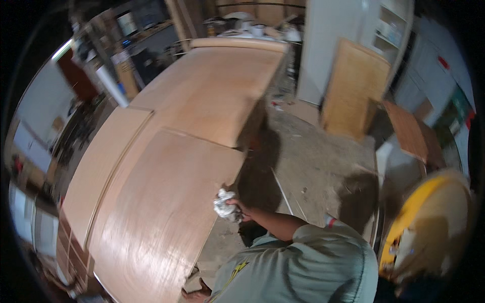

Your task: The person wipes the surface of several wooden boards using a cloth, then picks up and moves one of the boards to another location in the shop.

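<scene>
My right hand [243,211] grips a crumpled white cloth [225,204] at the right edge of a wood sheet [163,189]. This pinkish-brown sheet has a wet-looking shine towards the near end, with curved streaks in it. Low in the view, my left hand [197,293] is by the sheet's near right edge, fingers spread and holding nothing; whether it presses on the edge I cannot tell. Beyond a seam lies another wood sheet [212,91], curled into a roll [238,43] at its far end. A narrower panel [110,155] lies along the left side.
A yellow-rimmed round object [428,223] stands at my right. One wooden panel [352,87] leans against a white cabinet [326,45]. Thin strips [282,191] lie on the concrete floor [307,163]. Cluttered containers [257,29] stand at the back.
</scene>
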A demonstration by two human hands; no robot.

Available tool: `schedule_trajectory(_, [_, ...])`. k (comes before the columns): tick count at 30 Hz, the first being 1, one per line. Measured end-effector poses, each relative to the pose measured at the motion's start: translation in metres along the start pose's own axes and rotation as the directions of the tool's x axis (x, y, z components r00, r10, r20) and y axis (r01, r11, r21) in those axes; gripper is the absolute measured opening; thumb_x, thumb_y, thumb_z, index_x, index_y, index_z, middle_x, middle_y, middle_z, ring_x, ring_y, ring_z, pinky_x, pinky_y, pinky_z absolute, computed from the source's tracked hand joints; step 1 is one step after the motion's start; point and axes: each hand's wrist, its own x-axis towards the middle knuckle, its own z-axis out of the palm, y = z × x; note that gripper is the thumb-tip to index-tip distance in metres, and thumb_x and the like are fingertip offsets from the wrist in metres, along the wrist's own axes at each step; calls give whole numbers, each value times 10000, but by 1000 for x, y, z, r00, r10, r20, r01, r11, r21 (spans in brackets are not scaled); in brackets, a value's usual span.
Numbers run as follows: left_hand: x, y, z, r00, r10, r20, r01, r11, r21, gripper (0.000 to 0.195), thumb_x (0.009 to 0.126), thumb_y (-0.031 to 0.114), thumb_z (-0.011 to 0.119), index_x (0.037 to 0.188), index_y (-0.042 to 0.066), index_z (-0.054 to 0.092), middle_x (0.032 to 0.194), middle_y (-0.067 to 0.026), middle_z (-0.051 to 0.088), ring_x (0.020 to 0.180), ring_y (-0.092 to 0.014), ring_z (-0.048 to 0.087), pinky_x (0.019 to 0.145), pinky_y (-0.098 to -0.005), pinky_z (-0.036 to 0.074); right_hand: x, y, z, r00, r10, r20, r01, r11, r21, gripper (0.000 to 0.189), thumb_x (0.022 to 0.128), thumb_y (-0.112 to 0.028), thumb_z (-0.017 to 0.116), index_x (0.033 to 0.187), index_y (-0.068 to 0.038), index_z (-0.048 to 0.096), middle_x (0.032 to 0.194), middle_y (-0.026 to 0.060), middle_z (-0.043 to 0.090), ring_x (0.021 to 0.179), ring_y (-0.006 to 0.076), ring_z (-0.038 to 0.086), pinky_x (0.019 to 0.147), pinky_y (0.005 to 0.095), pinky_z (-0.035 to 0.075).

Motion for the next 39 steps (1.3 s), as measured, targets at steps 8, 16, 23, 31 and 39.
schedule_trajectory(8, [51, 4, 2, 916, 182, 357, -226, 970, 87, 558, 794, 141, 662, 1329, 110, 506, 1248, -130, 556, 1233, -334, 481, 1069, -480, 346, -18, 19, -69, 930, 23, 366, 44, 984, -173, 601, 898, -367, 564, 1405, -69, 444, 1214, 173, 618, 979, 318, 666, 743, 444, 606])
schedule_trajectory(16, [63, -1, -24, 876, 261, 406, -302, 952, 40, 352, 832, 144, 598, 1183, 136, 585, 1160, -69, 608, 1172, -272, 538, 977, -426, 435, -39, 37, -8, 955, -46, 293, 45, 999, 11, 565, 894, -415, 588, 1333, -73, 488, 1194, 151, 613, 993, 314, 653, 767, 446, 584])
schedule_trajectory(23, [127, 49, -150, 918, 380, 109, -382, 924, -6, 267, 740, 59, 692, 1000, 113, 674, 995, -56, 677, 972, -251, 655, 803, -396, 536, -68, -29, 38, 860, -233, 455, 241, 970, 42, 594, 863, -368, 641, 1344, -57, 485, 1221, 129, 591, 1042, 285, 628, 842, 401, 557])
schedule_trajectory(31, [354, 77, -233, 889, 422, -175, -396, 903, 165, 135, 841, 144, 699, 972, 110, 692, 851, -72, 668, 821, -304, 657, 681, -408, 510, -46, -134, 130, 718, -449, 532, 592, 795, -128, 661, 818, -306, 711, 1375, -46, 469, 1256, 101, 580, 1090, 260, 610, 900, 391, 537])
schedule_trajectory(39, [526, 83, -235, 898, 423, -121, -388, 891, 236, 232, 914, 329, 619, 1045, 156, 701, 980, -85, 714, 933, -327, 668, 769, -423, 523, 53, -9, 153, 929, 203, 311, 96, 678, -729, 795, 724, -136, 820, 1400, -25, 416, 1250, 72, 568, 1107, 218, 584, 950, 371, 503])
